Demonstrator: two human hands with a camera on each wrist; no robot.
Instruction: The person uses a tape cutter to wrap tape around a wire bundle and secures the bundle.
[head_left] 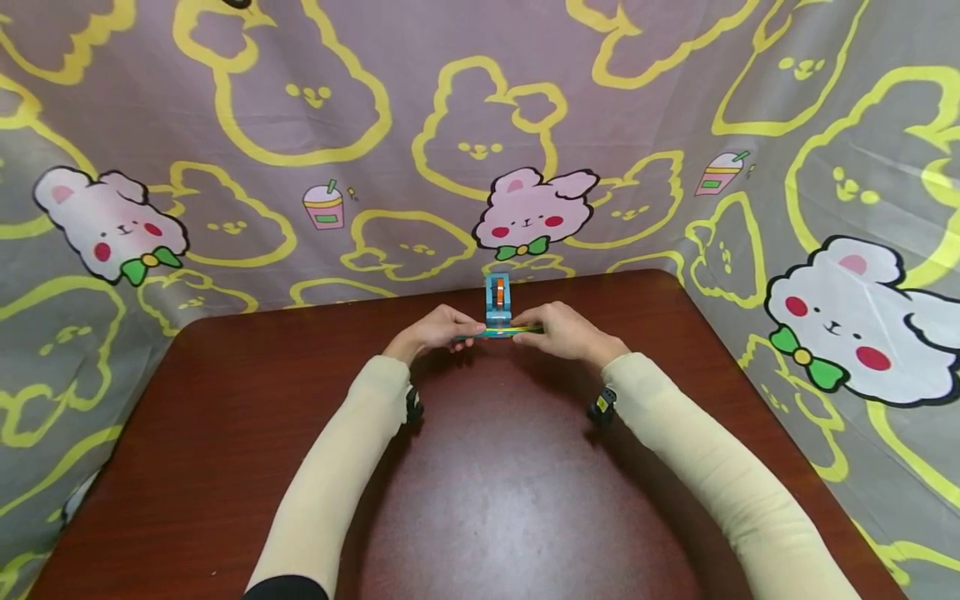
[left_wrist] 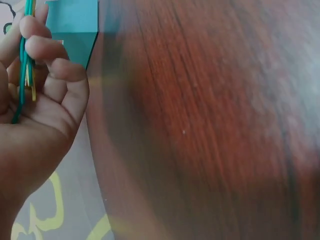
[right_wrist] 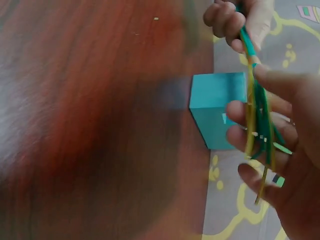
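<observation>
Green-and-yellow strands, one bundle, pinched by left hand and right hand, both half-curled; just beyond, one tape dispenser.

No lettering or numbers can be read (tiny marks beside a printed cup are illegible).

The strands go from the left hand to the right hand, before the tape holder on the table.

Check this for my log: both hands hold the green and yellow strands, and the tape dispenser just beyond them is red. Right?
Not quite: the tape dispenser is blue, as the head view shows. Both hands do hold the green and yellow strands.
</observation>
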